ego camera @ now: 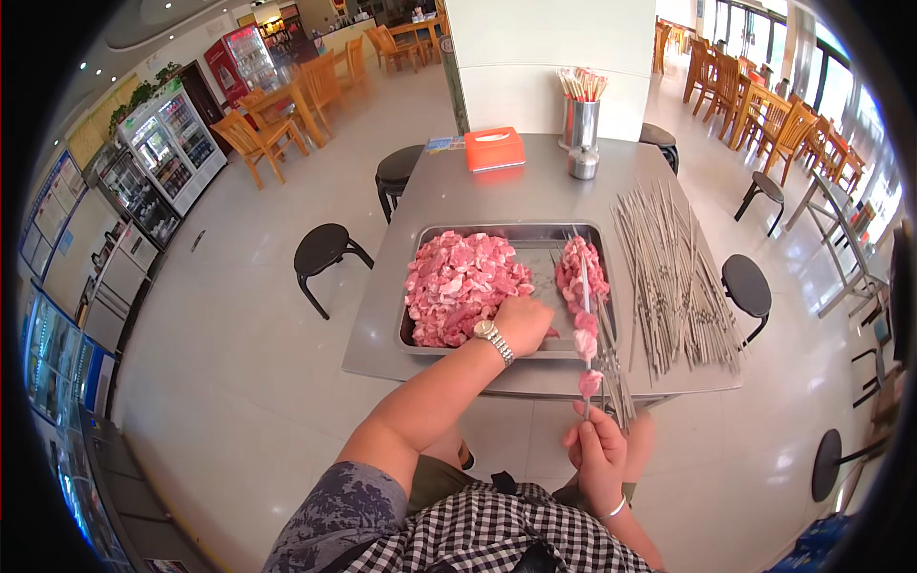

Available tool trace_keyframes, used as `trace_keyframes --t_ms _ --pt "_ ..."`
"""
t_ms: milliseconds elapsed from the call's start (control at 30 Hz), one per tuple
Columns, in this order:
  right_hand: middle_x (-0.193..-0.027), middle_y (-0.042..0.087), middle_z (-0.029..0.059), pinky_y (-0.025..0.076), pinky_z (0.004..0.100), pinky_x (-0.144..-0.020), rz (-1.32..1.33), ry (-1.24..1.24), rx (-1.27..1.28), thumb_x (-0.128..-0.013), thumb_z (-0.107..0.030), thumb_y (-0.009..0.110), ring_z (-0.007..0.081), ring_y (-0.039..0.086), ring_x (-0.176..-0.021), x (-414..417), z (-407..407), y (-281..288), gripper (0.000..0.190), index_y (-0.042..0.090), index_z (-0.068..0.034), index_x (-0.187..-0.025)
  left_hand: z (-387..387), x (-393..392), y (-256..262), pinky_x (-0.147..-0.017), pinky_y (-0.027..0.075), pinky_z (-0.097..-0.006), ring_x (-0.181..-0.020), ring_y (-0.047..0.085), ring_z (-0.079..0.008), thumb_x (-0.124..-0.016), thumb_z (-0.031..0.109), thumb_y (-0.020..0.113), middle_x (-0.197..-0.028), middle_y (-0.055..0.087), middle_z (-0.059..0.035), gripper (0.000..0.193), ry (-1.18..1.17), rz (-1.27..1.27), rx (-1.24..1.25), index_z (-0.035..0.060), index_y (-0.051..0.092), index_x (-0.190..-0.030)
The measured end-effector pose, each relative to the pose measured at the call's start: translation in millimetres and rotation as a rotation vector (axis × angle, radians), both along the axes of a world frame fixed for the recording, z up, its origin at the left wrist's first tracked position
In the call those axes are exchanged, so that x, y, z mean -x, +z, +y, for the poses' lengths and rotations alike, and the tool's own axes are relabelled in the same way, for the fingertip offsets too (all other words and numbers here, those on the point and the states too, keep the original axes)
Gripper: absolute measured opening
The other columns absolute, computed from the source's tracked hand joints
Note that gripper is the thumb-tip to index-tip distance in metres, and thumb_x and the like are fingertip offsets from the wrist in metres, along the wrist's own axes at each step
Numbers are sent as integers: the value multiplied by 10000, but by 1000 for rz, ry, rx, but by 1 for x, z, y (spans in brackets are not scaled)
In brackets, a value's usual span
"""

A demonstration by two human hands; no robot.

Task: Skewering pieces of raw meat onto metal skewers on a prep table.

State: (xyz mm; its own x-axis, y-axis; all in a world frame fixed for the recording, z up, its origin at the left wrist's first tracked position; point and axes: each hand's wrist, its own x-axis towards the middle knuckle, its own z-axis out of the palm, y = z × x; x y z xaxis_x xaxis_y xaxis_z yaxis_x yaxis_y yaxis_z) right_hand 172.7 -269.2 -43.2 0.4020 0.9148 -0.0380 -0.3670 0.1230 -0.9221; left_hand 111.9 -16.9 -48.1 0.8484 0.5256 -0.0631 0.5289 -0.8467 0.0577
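My right hand (598, 448) grips the lower end of a metal skewer (585, 283) that points away from me, with several pieces of raw meat on it. My left hand (525, 326), a watch at its wrist, is over the near middle of a steel tray (501, 352); its fingertips are hidden, and a bit of meat shows beside them. A large heap of cut raw meat (458, 283) fills the tray's left side. Loaded meat skewers (569, 276) lie at its right side, their bare ends over the near rim. Many bare metal skewers (673, 286) lie right of the tray.
On the steel table (444, 193) stand an orange tissue box (495, 148), a metal cylinder (581, 125) holding wrapped sticks and a small metal pot (583, 163). A white pillar (551, 43) rises behind. Black stools (322, 248) stand around the table.
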Motion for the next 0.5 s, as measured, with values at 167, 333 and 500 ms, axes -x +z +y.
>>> trace_keyframes --t_ms 167,333,500 --pt "-741 594 26 303 151 -467 -32 -29 49 -946 -40 449 3 365 -508 -12 -8 -4 281 531 -5 -1212 0 26 33 -623 516 -376 -786 641 -228 -833 141 567 -863 665 -103 165 393 -797 934 22 550 -945" --pt "-738 610 27 463 210 -628 -379 111 97 -918 -7 493 81 573 -674 -9 -4 -17 230 576 38 -1127 -2 60 34 -853 488 -376 -961 598 -224 -919 144 462 -936 613 -92 151 85 -1541 1938 48 544 -1001" --pt "-707 604 34 446 198 -612 -472 120 116 -912 -6 491 73 560 -656 -5 1 -16 227 584 41 -1114 -20 70 42 -896 476 -386 -979 599 -229 -974 323 432 -914 576 -62 285 51 -1615 2061 61 541 -996"
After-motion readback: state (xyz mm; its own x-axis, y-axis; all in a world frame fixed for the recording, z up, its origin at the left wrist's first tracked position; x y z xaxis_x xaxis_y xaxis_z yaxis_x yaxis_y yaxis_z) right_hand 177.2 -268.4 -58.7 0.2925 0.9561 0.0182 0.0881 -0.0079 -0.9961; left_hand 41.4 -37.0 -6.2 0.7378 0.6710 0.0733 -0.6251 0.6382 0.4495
